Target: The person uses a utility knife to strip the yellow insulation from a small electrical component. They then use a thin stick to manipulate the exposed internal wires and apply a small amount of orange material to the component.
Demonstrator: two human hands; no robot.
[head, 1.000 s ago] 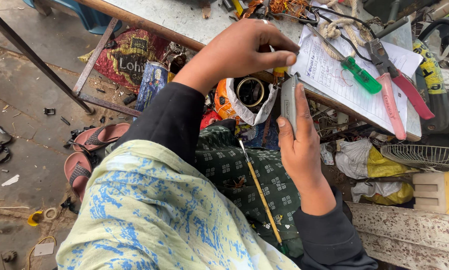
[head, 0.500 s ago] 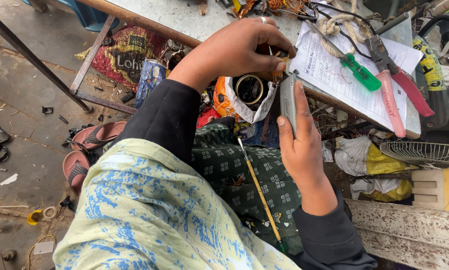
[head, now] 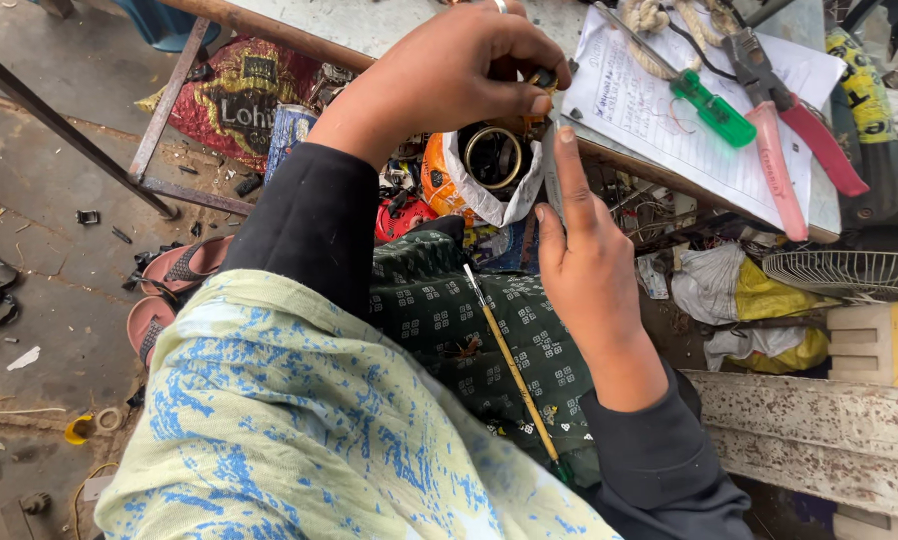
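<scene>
A thin grey metal strip (head: pixel 550 165) stands upright at the bench (head: pixel 369 25) edge, pinched along the right hand (head: pixel 589 265). The left hand (head: pixel 449 75) curls shut over its top, gripping a small yellow-handled tool (head: pixel 542 80). Paper (head: pixel 689 120), green screwdriver (head: pixel 714 105) and red pliers (head: pixel 799 150) lie just beside.

green screwdriver (head: pixel 714 106), red pliers (head: pixel 799 150), blue-patterned scarf (head: pixel 299 440)
</scene>
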